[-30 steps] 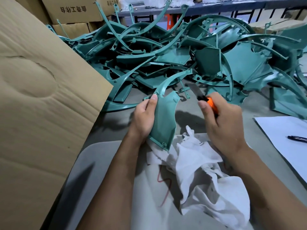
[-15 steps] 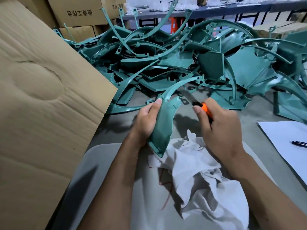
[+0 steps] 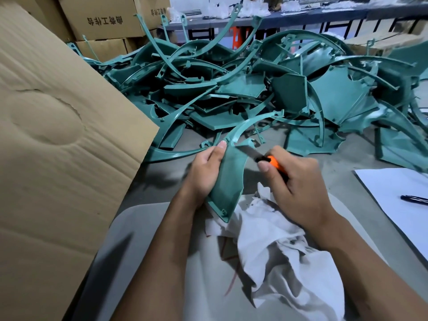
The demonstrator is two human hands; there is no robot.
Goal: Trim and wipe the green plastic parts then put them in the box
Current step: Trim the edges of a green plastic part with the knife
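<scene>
Gripping the green plastic part [image 3: 231,174] in my left hand [image 3: 203,172], fingers curled round its left edge and thumb up by the top corner, I hold it upright with its lower tip on the white cloth [image 3: 284,258], while my right hand [image 3: 298,186] is wrapped round the orange utility knife [image 3: 274,163] with the blade laid against the part's upper right edge. Beyond my hands the pile of green parts [image 3: 254,89] sprawls across the grey table [image 3: 347,163], the cardboard box [image 3: 58,135] stands at my left, and a white sheet [image 3: 393,188] with a pen [image 3: 414,200] lies at my right.
</scene>
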